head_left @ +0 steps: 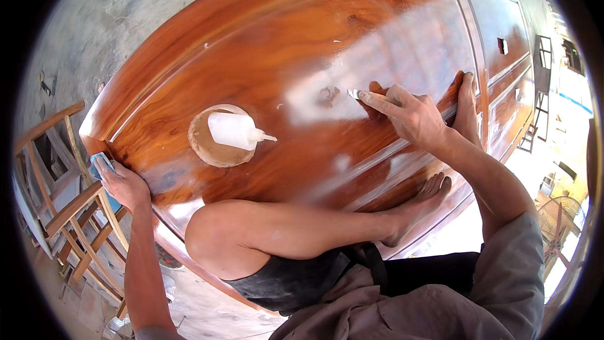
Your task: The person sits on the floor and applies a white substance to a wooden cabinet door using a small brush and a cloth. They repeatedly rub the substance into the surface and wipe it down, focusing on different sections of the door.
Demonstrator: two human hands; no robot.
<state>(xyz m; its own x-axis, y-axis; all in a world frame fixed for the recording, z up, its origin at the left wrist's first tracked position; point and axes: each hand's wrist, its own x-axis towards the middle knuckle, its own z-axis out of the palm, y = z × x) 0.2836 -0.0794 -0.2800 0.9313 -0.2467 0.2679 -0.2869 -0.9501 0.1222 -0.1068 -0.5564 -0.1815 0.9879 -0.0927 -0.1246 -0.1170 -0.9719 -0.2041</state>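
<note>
Holding a thin tool (354, 93), pale at its tip, the right hand (416, 116) has its grip closed around the handle and points it leftward over a glossy reddish-brown wooden panel (270, 56), near a dull smear (328, 94); whether the tip touches the surface, I cannot tell. The left hand (128, 187) is at the panel's left edge, its grip folded around a blue pad (99, 166). Between the hands, nearer the left one, a round tan bowl (199, 143) sits on the panel, and a white squeeze bottle (229, 131) lies across it, nozzle reaching past the rim to the right. A bent bare leg (283, 226) crosses the panel's near part. Beyond the left edge stand slatted wooden frames (74, 208); a round-caged fan (559, 221) shows at far right.
</note>
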